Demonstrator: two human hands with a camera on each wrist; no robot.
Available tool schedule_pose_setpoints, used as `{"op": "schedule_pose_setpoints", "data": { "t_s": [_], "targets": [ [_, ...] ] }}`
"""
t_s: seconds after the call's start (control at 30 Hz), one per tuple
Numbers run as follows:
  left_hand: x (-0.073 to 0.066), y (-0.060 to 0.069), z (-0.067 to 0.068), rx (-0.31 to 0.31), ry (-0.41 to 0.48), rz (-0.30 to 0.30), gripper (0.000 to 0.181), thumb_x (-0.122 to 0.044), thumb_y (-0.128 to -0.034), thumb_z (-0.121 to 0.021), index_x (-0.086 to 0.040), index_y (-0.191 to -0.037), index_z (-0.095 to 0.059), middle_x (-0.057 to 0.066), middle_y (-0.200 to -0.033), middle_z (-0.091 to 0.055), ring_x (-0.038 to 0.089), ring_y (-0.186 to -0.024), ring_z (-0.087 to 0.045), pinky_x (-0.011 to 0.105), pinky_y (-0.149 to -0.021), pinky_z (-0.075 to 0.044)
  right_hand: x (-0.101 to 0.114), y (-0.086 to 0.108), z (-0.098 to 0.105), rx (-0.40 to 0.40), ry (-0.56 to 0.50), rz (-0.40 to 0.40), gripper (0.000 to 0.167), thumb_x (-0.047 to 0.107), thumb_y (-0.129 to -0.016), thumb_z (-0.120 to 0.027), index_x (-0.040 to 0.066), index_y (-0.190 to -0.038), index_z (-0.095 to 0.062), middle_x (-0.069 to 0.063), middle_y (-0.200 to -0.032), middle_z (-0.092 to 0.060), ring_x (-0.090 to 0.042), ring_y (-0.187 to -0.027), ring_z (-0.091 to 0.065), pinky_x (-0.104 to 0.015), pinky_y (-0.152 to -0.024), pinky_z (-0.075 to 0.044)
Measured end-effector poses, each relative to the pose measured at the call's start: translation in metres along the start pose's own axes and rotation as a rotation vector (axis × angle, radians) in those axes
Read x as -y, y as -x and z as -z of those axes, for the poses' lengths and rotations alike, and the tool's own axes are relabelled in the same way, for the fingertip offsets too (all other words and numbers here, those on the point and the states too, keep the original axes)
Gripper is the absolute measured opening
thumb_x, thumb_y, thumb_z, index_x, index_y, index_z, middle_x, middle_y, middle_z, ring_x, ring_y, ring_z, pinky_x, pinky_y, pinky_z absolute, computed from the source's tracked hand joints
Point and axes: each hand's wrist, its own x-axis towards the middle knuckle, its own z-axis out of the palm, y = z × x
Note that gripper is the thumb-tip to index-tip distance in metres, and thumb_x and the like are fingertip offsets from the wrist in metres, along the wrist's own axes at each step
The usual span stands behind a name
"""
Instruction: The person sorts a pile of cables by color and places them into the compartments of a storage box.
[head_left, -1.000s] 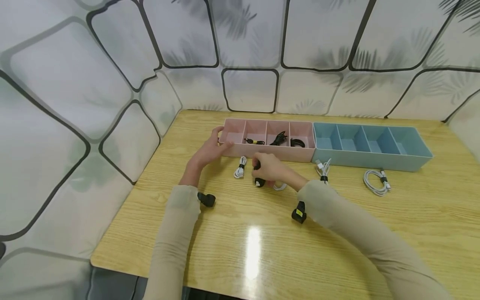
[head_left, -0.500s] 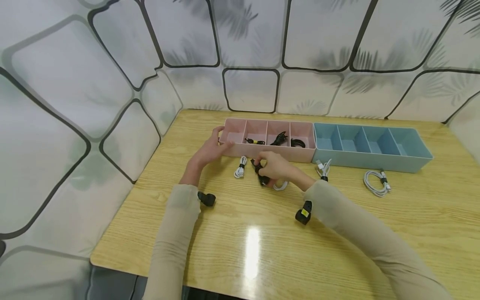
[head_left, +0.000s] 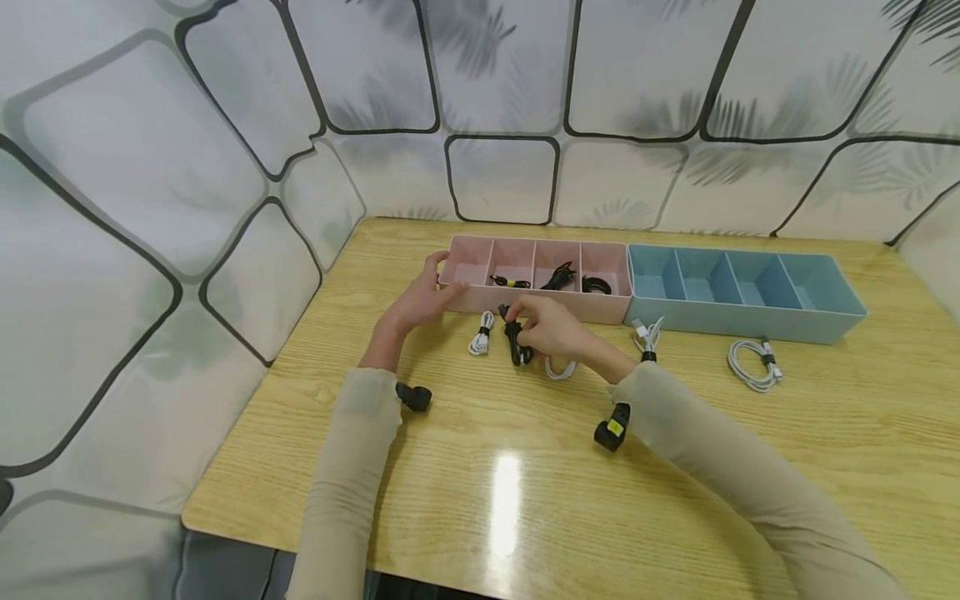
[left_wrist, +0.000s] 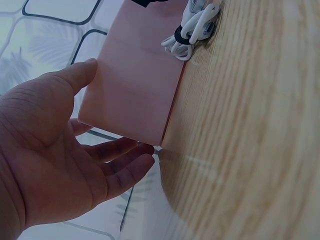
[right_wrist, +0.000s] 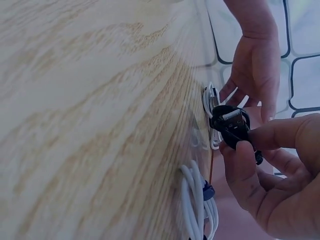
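A bundled black USB cable (head_left: 516,340) is pinched between the thumb and fingers of my right hand (head_left: 552,327), in front of the pink divided box (head_left: 547,308). In the right wrist view the black cable (right_wrist: 231,125) shows its metal plug. My left hand (head_left: 417,302) rests against the left end of the pink box; in the left wrist view its thumb touches the front and its relaxed fingers lie by the end wall. White tied cables, one left of the black cable (head_left: 482,335) and one partly hidden under my right hand (head_left: 560,368), lie on the table.
Three pink compartments hold dark cables (head_left: 558,277); the leftmost holds none. A blue divided box (head_left: 750,321) abuts the pink one on the right. Two more white cables, one near the join (head_left: 648,338) and one coiled farther right (head_left: 754,365), lie on the wooden table (head_left: 450,467).
My right hand has lifted slightly toward the pink box and turned the black cable, so more of it shows. My left hand has stayed at the box's end.
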Motion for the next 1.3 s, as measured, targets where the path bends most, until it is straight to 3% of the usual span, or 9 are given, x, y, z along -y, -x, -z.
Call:
{"op": "schedule_pose_setpoints", "data": {
  "t_s": [0.1, 0.4, 0.73, 0.93, 1.17, 1.3],
  "targets": [
    [0.001, 0.0, 0.0, -0.002, 0.002, 0.0, 0.075, -0.042, -0.1016, -0.053, -0.016, -0.158, -0.011, 0.025, -0.145, -0.043, 0.035, -0.128, -0.047, 0.052, -0.108, -0.035, -0.002, -0.001, -0.001, -0.005, -0.006, 0.004, 0.032, -0.005, -0.091, -0.056, 0.0, -0.122, -0.057, -0.017, -0.084, -0.066, -0.043, -0.06, -0.063, -0.041, -0.057, -0.056],
    [0.001, -0.001, 0.0, -0.007, 0.018, 0.009, 0.074, -0.041, -0.1019, -0.054, -0.018, -0.158, -0.011, 0.025, -0.145, -0.044, 0.035, -0.128, -0.047, 0.052, -0.108, -0.036, 0.001, -0.004, 0.004, -0.026, -0.043, 0.052, 0.033, -0.003, -0.091, -0.056, -0.001, -0.124, -0.057, -0.016, -0.085, -0.062, -0.043, -0.067, -0.065, -0.048, -0.065, -0.057],
    [0.001, 0.0, 0.001, -0.002, 0.008, -0.013, 0.077, -0.044, -0.101, -0.054, -0.016, -0.158, -0.01, 0.027, -0.145, -0.042, 0.037, -0.129, -0.046, 0.052, -0.107, -0.037, 0.009, -0.009, 0.009, -0.048, -0.252, 0.066, 0.032, -0.006, -0.09, -0.056, -0.001, -0.121, -0.057, -0.008, -0.08, -0.055, -0.022, -0.066, -0.056, -0.055, -0.068, -0.057],
    [0.001, -0.001, 0.002, -0.008, -0.013, 0.003, 0.078, -0.047, -0.1001, -0.054, -0.017, -0.158, -0.01, 0.026, -0.149, -0.039, 0.036, -0.132, -0.044, 0.052, -0.109, -0.035, 0.01, -0.016, 0.013, -0.084, -0.308, 0.051, 0.034, -0.005, -0.09, -0.059, -0.002, -0.124, -0.057, -0.016, -0.091, -0.064, -0.023, -0.07, -0.063, -0.049, -0.067, -0.058],
    [-0.001, 0.0, 0.003, 0.001, -0.007, 0.013, 0.075, -0.04, -0.102, -0.054, -0.016, -0.158, -0.01, 0.026, -0.147, -0.041, 0.037, -0.13, -0.044, 0.052, -0.108, -0.035, 0.014, -0.026, 0.02, -0.151, -0.342, 0.003, 0.037, -0.001, -0.091, -0.06, 0.001, -0.128, -0.057, -0.017, -0.097, -0.061, -0.032, -0.075, -0.069, -0.051, -0.072, -0.058],
    [-0.003, 0.0, 0.003, 0.013, -0.009, 0.014, 0.075, -0.039, -0.1021, -0.054, -0.016, -0.158, -0.01, 0.025, -0.145, -0.043, 0.036, -0.128, -0.045, 0.051, -0.107, -0.036, 0.017, -0.037, 0.025, -0.186, -0.332, -0.002, 0.036, 0.002, -0.093, -0.06, 0.003, -0.129, -0.057, -0.017, -0.109, -0.061, -0.026, -0.071, -0.068, -0.051, -0.075, -0.058]
  ]
}}
